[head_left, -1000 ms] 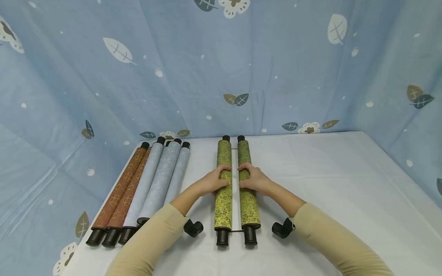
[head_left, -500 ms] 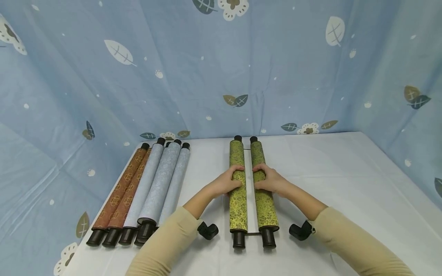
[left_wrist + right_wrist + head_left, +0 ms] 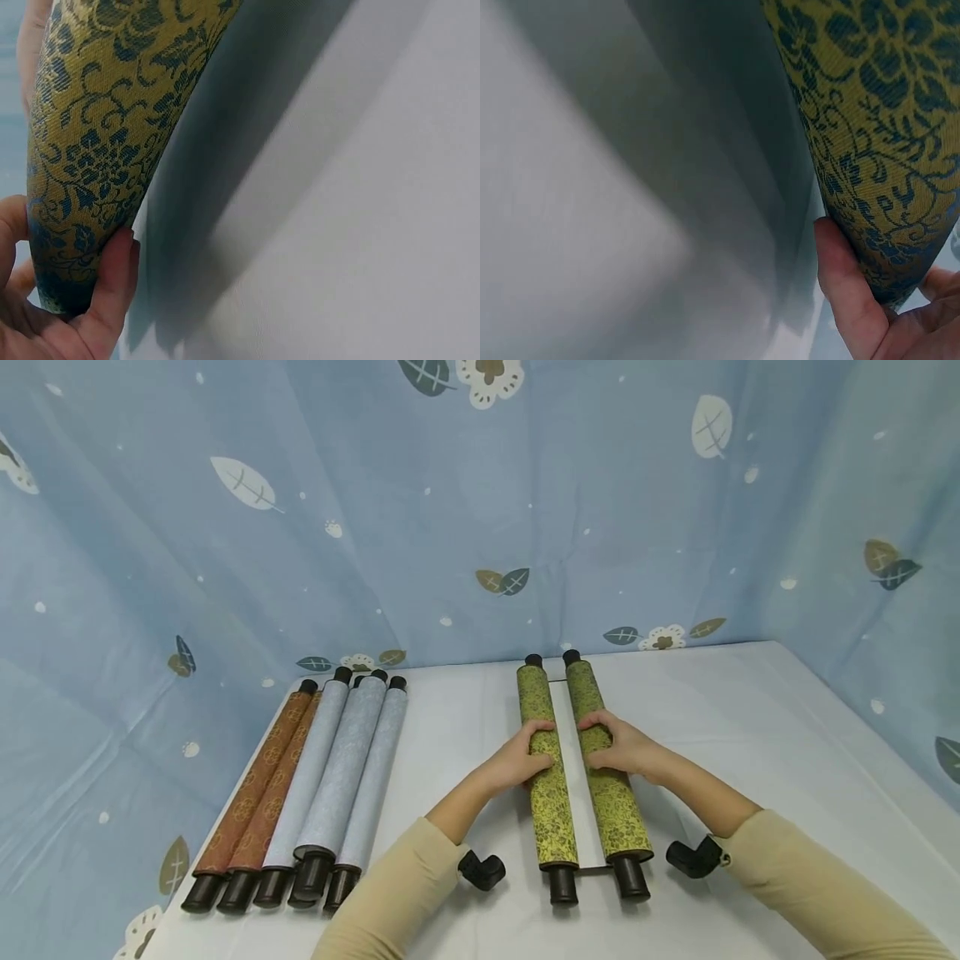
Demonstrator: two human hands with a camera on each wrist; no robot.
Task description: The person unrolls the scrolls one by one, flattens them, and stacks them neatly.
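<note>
A yellow-green scroll with a dark floral pattern lies lengthwise on the table in the head view, rolled up from both sides. Its left roll (image 3: 555, 818) and right roll (image 3: 618, 814) have black end knobs, and a narrow white strip (image 3: 579, 789) with thin dark lines at its ends shows between them. My left hand (image 3: 519, 760) grips the left roll near its middle, thumb on the near side. My right hand (image 3: 628, 750) likewise holds the right roll. Both wrist views show thumb and fingers around the patterned cloth; whether the rolls touch the table is unclear.
At the left of the white-covered table (image 3: 465, 710) several other scrolls lie side by side: brown ones (image 3: 251, 802) outermost, then pale blue-grey ones (image 3: 348, 768). One blue-grey scroll rests higher than its neighbours. A blue leaf-print curtain (image 3: 420, 527) stands behind.
Both hands have moved to the right with the yellow-green scroll, away from the other scrolls. Its rolls now slant more, and the gap between them looks wider.
</note>
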